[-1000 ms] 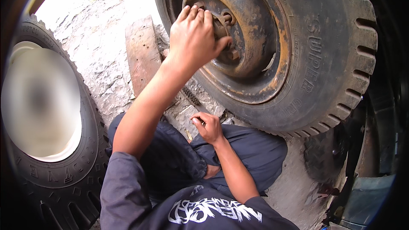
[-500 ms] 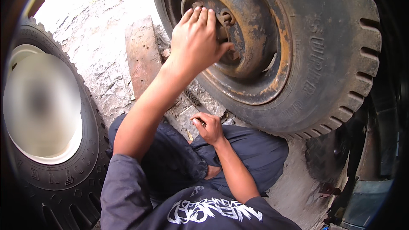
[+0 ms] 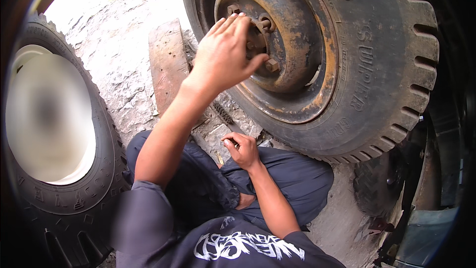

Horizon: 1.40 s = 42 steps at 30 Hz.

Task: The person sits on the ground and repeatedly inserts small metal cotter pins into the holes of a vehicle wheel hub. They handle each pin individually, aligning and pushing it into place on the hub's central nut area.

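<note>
My left hand (image 3: 224,52) is in front of the rusty wheel hub (image 3: 258,44), fingers stretched out together and thumb spread apart. It seems to hold nothing; whether its fingertips touch the hub I cannot tell. Around the hand show a hex nut (image 3: 271,65) by the thumb, another nut (image 3: 233,9) above the fingertips, and a rusty lug (image 3: 267,23). The hub sits in a worn steel rim inside a large black tyre (image 3: 367,64). Over my bent leg my right hand (image 3: 244,151) is closed, fingers curled; what it holds, if anything, is hidden. A dark, rough-textured strip (image 3: 223,113) lies just beyond it.
On my left stands another tyre (image 3: 106,164) with a cream-white rim (image 3: 74,176). A worn wooden plank (image 3: 168,64) lies on the rough, broken concrete ground (image 3: 116,59). A smaller dark treaded wheel (image 3: 374,188) is at the lower right. Part of a car shows far left.
My left hand has drawn back slightly from the hub and lowered, uncovering more of the nuts. My right hand stays closed in the same place. The view has shifted a little.
</note>
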{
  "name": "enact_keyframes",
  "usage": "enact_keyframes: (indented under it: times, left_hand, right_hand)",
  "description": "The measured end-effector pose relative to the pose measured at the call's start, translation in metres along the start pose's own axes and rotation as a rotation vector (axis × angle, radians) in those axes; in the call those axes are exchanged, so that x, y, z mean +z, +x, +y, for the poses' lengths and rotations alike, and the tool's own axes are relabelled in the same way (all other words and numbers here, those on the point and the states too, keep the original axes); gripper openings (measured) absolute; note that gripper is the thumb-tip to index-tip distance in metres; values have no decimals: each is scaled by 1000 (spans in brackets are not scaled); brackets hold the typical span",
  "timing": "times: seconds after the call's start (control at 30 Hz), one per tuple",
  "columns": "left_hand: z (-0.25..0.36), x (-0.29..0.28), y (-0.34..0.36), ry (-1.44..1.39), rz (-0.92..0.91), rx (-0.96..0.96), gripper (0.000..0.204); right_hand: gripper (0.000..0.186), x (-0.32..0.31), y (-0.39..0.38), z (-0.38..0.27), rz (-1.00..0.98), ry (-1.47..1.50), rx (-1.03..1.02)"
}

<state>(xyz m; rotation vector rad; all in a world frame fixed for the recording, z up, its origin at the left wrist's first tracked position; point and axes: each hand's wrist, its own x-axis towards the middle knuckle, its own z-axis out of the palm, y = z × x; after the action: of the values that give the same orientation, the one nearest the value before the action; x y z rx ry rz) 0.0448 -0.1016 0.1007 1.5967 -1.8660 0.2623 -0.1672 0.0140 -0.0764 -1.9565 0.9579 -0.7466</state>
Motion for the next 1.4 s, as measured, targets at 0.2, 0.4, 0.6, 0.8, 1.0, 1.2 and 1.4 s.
enact_keyframes:
  times: [0.2, 0.4, 0.6, 0.8, 1.0, 1.2, 1.4]
  left_hand:
    - [-4, -7, -3, -28, 96, 45, 73]
    - [1, -3, -9, 37, 78, 82, 75]
    - [-3, 3, -1, 50, 104, 59, 76]
    - [13, 0, -2, 95, 53, 39, 77]
    - [11, 8, -1, 200, 65, 1, 83]
    - [1, 1, 9, 93, 10, -10, 85]
    - [11, 1, -2, 164, 51, 17, 84]
  right_hand:
    - [20, -1, 4, -5, -31, 28, 110]
    - [22, 2, 2, 0, 22, 24, -13]
    - [21, 4, 5, -2, -13, 43, 29]
    - [19, 2, -1, 4, 36, 45, -31]
    - [18, -1, 3, -12, -75, -4, 109]
    - [21, 3, 1, -5, -16, 17, 16]
    - [21, 1, 1, 0, -11, 8, 30]
